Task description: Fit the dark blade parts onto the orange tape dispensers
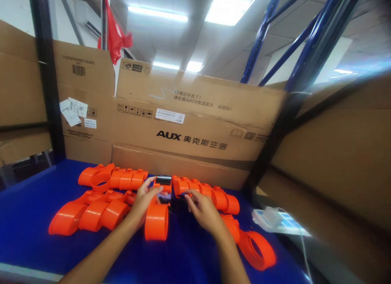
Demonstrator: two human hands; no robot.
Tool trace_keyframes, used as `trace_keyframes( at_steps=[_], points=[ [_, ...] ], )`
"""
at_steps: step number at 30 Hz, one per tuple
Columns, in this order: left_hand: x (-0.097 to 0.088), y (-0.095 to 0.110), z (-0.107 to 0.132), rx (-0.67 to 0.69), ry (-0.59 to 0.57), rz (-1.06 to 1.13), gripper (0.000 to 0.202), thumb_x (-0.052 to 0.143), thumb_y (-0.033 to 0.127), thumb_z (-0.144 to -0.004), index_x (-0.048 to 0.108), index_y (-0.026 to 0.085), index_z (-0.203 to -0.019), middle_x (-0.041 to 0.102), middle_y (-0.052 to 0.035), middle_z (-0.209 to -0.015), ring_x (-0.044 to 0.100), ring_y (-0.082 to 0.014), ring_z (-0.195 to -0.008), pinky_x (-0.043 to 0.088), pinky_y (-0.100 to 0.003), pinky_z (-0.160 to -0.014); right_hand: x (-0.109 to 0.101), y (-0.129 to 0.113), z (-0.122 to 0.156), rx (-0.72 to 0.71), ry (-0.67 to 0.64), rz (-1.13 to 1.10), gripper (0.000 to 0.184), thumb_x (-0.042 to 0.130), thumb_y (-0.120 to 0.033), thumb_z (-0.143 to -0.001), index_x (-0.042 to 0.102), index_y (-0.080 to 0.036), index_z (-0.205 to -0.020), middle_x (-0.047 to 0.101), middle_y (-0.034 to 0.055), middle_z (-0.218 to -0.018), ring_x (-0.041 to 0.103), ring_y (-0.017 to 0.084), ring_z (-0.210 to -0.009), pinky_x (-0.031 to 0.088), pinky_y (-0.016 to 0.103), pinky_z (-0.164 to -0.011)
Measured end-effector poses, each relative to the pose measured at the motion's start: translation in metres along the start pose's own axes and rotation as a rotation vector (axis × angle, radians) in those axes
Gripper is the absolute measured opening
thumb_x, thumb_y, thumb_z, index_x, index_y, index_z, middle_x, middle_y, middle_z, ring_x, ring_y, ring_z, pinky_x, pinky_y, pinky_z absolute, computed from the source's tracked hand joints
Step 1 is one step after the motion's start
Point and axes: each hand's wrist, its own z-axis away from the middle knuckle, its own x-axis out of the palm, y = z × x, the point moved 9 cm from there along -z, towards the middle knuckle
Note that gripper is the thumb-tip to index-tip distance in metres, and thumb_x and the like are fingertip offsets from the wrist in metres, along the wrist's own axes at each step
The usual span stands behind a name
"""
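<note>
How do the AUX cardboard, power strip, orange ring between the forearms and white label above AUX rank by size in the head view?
1. AUX cardboard
2. Power strip, orange ring: too alike to rank
3. White label

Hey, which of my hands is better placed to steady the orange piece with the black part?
Left, likely: your left hand holds that orange piece, while your right hand is off to the right, by the rear orange row.

Left hand (146, 201) on a black-topped orange piece (164, 181), right hand (202, 210) nearby, among orange rings (155, 225) on a blue tabletop (186, 255).
</note>
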Motion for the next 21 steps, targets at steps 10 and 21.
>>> trace_keyframes(
  at_steps=[10,21],
  points=[
    [0.01,0.006,0.006,0.02,-0.027,-0.005,0.063,0.081,0.035,-0.066,0.055,0.016,-0.121,0.071,-0.0014,-0.067,0.06,-0.013,-0.046,0.043,-0.02,-0.044,-0.004,-0.005,-0.001,0.061,0.304,-0.709,0.033,0.072,-0.043,-0.083,0.066,-0.021,-0.107,0.073,0.0047,-0.086,0.066,0.015,-0.06,0.058,0.03,-0.058],
    [0.017,0.006,0.009,0.077,-0.074,-0.019,0.059,0.082,0.037,-0.068,0.056,0.019,-0.118,0.073,-0.0059,-0.086,0.071,-0.0195,-0.067,0.05,-0.022,-0.049,0.004,-0.01,0.004,0.025,0.517,-0.71,0.026,0.07,-0.039,-0.086,0.062,-0.021,-0.103,0.073,0.0078,-0.093,0.074,0.023,-0.083,0.064,0.036,-0.072]
  ],
)
